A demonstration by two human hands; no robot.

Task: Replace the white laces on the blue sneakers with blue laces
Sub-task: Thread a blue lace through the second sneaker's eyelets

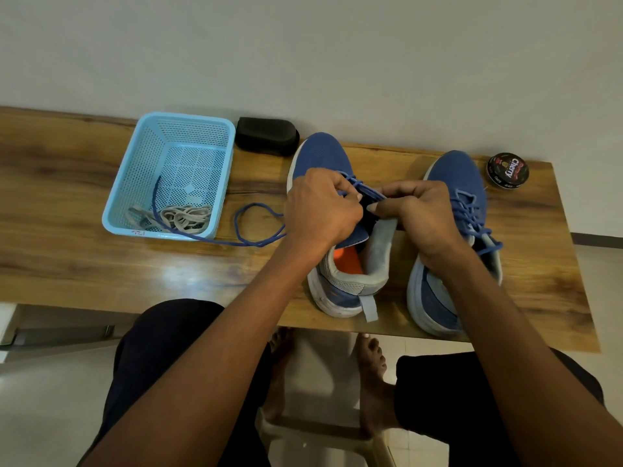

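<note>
Two blue sneakers stand on the wooden table, toes pointing away from me. The left sneaker (323,156) is partly threaded with a blue lace (256,224) whose long free end loops over the table and into the basket. My left hand (320,210) pinches this lace at the eyelets. My right hand (418,214) pinches the shoe's upper at the eyelets on the other side. The right sneaker (455,176) carries a blue lace through its eyelets. The white laces (185,217) lie bunched in the light blue basket (141,156).
A black brush or sponge block (266,136) lies behind the basket by the wall. A round tin of shoe polish (507,170) sits at the table's far right. The table's front edge (168,308) is close to my knees, with my bare feet below.
</note>
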